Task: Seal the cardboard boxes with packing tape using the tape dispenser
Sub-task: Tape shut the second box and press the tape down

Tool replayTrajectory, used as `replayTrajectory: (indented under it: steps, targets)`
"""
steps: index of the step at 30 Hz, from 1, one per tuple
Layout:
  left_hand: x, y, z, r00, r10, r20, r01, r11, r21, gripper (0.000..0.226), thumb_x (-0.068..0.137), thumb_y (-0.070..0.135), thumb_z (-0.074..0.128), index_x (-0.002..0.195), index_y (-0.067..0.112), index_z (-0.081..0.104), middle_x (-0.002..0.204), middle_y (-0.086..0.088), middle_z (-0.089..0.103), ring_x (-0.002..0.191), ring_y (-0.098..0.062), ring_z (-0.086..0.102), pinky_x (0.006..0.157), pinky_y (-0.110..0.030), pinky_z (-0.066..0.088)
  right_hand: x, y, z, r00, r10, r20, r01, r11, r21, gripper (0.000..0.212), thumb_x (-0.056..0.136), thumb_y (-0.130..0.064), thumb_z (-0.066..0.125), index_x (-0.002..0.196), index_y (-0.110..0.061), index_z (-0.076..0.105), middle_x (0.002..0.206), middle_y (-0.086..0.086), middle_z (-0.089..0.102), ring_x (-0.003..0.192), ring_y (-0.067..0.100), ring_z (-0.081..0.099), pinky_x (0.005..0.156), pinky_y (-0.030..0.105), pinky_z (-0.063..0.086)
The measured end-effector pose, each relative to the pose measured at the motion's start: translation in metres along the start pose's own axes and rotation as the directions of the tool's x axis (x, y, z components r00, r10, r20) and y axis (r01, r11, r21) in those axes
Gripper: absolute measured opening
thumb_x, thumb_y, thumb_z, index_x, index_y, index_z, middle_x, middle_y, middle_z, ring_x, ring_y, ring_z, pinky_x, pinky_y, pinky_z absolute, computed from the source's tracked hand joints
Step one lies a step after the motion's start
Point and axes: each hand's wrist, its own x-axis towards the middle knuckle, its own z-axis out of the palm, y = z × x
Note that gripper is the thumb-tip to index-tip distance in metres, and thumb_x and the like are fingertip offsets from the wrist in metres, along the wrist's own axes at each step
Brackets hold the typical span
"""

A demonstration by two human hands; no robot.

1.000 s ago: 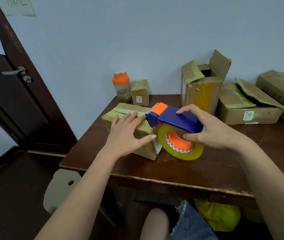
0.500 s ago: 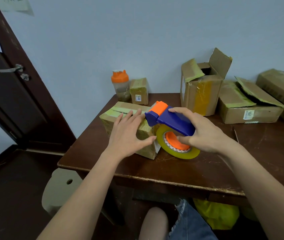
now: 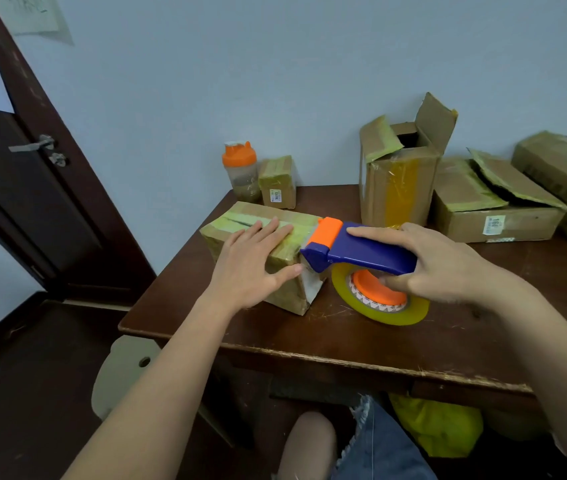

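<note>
Since the earlier frames the tape dispenser (image 3: 361, 252) has been swung flatter, its orange nose now laid against the near right corner of the cardboard box (image 3: 268, 258), and the tape roll (image 3: 380, 299) has been lowered almost to the table (image 3: 344, 337).

Nearest the camera, a bare knee (image 3: 304, 441) and frayed denim are cut off by the bottom edge, and a yellow bag (image 3: 438, 427) is half hidden beneath the tabletop. Both forearms are cropped at the frame border.

On the box, the left hand (image 3: 247, 268) is spread flat, fingers straight and slightly apart on the taped top, the thumb pressed against the near side face. The blue handle is gripped by the right hand (image 3: 444, 268), fingers curled around it with the index finger laid along the top; the lower fingers seem to touch the orange hub, though this is hard to make out. Whether tape is already stuck to the box cannot be told, the contact point being covered by the dispenser's nose.

Farther back, an orange-lidded shaker bottle (image 3: 242, 171) and a small taped box (image 3: 278, 181) are set just beside each other at the wall. To the right, a tall box with open flaps (image 3: 398, 178), a low box with loose flaps (image 3: 493, 206) and a further box (image 3: 566, 178), cropped by the right edge, are ranged along the wall.
</note>
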Motion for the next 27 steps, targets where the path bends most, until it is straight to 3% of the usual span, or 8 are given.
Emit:
replayTrajectory:
  steps: [7,12,19,27]
  targets:
    - [0.002,0.002,0.0,1.0,0.004,0.025,-0.005,0.999,0.043,0.08,0.075,0.082,0.017,0.149,0.052,0.018,0.162,0.006,0.017,0.149,-0.019,0.017,0.119,-0.044,0.014,-0.015,0.012,-0.012,1.0,-0.015,0.009,0.015,0.999,-0.045,0.078,0.086,-0.046,0.067,0.126,-0.079,0.01,0.1,-0.009,0.044,0.084,0.008,0.049,0.075,0.033,0.047]
    - [0.001,0.002,0.001,0.999,0.008,0.033,-0.009,0.999,0.053,0.067,0.082,0.075,0.026,0.146,0.059,0.015,0.163,0.004,0.014,0.15,-0.02,0.015,0.118,-0.044,0.012,-0.02,0.01,-0.014,0.999,-0.027,0.031,0.028,0.999,-0.041,0.077,0.086,-0.045,0.067,0.122,-0.08,0.01,0.1,-0.011,0.043,0.085,0.008,0.048,0.075,0.031,0.045]
    - [0.003,0.004,0.0,0.999,0.009,0.036,-0.011,0.998,0.06,0.067,0.082,0.073,0.026,0.146,0.058,0.016,0.163,0.003,0.015,0.15,-0.021,0.015,0.117,-0.045,0.012,-0.025,0.007,-0.02,0.998,0.019,0.066,-0.011,0.993,-0.116,0.078,0.088,-0.041,0.066,0.136,-0.067,0.012,0.097,-0.015,0.039,0.083,0.005,0.046,0.067,0.021,0.036]
    - [0.002,0.0,0.002,0.999,0.015,0.03,-0.016,0.999,0.044,0.066,0.083,0.073,0.028,0.146,0.058,0.016,0.163,0.003,0.015,0.15,-0.021,0.015,0.118,-0.046,0.012,-0.035,0.001,-0.017,0.995,0.055,0.083,-0.048,0.996,-0.081,0.081,0.087,-0.04,0.067,0.133,-0.073,0.009,0.097,-0.01,0.043,0.082,0.008,0.048,0.074,0.031,0.045]
